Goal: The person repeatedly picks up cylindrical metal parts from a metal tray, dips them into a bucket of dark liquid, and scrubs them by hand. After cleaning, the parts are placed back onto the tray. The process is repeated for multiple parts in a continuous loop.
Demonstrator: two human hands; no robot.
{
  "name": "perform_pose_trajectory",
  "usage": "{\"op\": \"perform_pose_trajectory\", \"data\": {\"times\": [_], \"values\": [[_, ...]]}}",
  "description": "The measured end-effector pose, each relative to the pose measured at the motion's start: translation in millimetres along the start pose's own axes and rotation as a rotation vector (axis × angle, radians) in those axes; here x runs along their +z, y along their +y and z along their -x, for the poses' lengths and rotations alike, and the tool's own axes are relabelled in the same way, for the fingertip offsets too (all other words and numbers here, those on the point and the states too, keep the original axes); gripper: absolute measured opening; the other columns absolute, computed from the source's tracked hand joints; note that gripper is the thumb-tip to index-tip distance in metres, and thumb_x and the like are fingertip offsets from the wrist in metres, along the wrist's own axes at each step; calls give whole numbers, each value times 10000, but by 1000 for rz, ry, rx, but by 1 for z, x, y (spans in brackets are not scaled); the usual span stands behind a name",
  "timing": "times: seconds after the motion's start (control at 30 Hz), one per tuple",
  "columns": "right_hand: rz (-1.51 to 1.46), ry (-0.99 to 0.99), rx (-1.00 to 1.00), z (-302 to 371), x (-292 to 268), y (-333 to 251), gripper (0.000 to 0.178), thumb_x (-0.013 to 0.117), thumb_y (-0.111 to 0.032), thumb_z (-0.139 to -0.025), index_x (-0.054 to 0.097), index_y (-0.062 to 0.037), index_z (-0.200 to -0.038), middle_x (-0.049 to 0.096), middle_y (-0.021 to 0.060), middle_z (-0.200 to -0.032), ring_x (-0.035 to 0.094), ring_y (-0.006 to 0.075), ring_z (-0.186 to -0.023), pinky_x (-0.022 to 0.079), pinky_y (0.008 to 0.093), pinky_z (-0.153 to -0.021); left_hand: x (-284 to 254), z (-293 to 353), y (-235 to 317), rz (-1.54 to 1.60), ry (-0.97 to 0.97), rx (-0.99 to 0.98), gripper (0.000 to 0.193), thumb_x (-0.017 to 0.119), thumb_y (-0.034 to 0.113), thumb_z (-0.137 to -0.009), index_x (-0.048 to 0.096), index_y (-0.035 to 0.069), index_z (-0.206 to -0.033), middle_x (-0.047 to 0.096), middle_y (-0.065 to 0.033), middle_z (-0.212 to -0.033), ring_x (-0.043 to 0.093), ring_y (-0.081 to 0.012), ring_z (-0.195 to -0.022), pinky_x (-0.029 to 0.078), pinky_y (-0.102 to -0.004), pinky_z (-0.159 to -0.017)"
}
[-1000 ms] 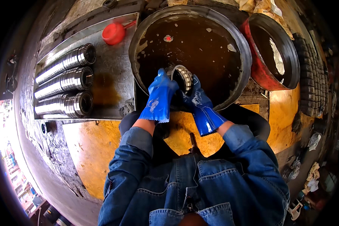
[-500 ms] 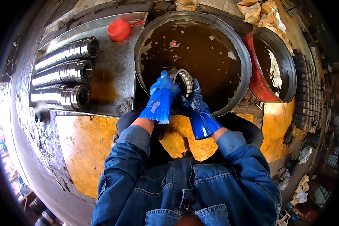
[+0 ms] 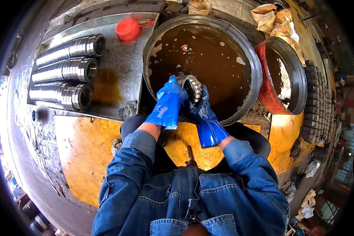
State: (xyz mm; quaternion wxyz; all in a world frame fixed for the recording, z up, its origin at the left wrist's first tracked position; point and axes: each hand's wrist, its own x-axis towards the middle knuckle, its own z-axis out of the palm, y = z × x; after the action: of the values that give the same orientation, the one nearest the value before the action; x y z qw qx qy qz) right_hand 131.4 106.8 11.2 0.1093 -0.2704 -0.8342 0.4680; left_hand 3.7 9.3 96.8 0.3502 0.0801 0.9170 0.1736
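Observation:
Both hands wear blue rubber gloves and hold a shiny roller bearing (image 3: 196, 87) over the near left part of a large round metal basin (image 3: 254, 70). My left hand (image 3: 170, 98) is closed on its left side. On the bearing's right side my right hand (image 3: 205, 118) is closed too, its fingers partly hidden below. The bearing is tilted, with its ring of rollers facing right. Brown liquid (image 3: 220, 78) with pale foam patches fills the basin, and a small red object (image 3: 185, 48) shows in it toward the far side.
On the left, a metal tray (image 3: 126, 53) holds three rows of stacked bearing rings (image 3: 63, 71), a red dipper (image 3: 128, 30) and a dark rag (image 3: 128, 110). Right of the basin stands a red-sided drum (image 3: 268, 78), beside stacked dark parts (image 3: 316, 102). Crumpled brown paper (image 3: 264, 17) lies far right.
The whole view has shifted slightly. Both hands keep their hold on the bearing, with the right fingers a little differently placed around it.

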Motion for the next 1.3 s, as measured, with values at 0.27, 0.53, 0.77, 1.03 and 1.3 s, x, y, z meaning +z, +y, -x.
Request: {"op": "perform_pose_trajectory", "data": {"times": [0.27, 0.53, 0.77, 1.03, 1.3], "values": [[-34, -520, 183, -94, -31, -56, 622, 682, -268, -888, 544, 19, -1422, 610, 237, -1398, 605, 362, -1285, 487, 412, -1071, -5, 1, 5, 27, -21, -9, 720, 722, 307, -873, 433, 74, -1490, 614, -222, -1410, 612, -372, -1296, 505, -464, -1071], [166, -60, 121, 1, -14, -30, 693, 709, -390, -896, 506, -81, -1481, 649, 257, -1324, 609, 414, -1272, 483, 460, -1077, 0, -4, -2, 25, -25, -7, 772, 743, 297, -838, 425, 76, -1505, 619, -228, -1399, 615, -385, -1289, 507, -467, -1070], [-58, -633, 131, -106, -32, -49, 662, 682, -316, -901, 520, 11, -1453, 604, 246, -1406, 594, 332, -1292, 456, 391, -1095, -7, 4, 4, 11, -39, -6, 833, 728, 330, -847, 373, 73, -1554, 595, -241, -1430, 586, -365, -1330, 473, -463, -1107], [-22, -139, -84, -36, 9, 17, 626, 727, -375, -895, 577, -45, -1405, 620, 250, -1382, 653, 372, -1207, 507, 430, -1036, -8, 2, -1, 24, -48, -27, 816, 724, 337, -854, 383, 90, -1554, 603, -231, -1425, 591, -371, -1324, 473, -456, -1107], [-97, -700, 180, -124, -24, -9, 616, 681, -273, -897, 543, 10, -1426, 624, 226, -1377, 645, 315, -1210, 490, 377, -1049, -1, -5, 12, 30, -56, -5, 808, 737, 339, -848, 402, 83, -1538, 607, -241, -1414, 594, -374, -1318, 480, -455, -1098]]}}
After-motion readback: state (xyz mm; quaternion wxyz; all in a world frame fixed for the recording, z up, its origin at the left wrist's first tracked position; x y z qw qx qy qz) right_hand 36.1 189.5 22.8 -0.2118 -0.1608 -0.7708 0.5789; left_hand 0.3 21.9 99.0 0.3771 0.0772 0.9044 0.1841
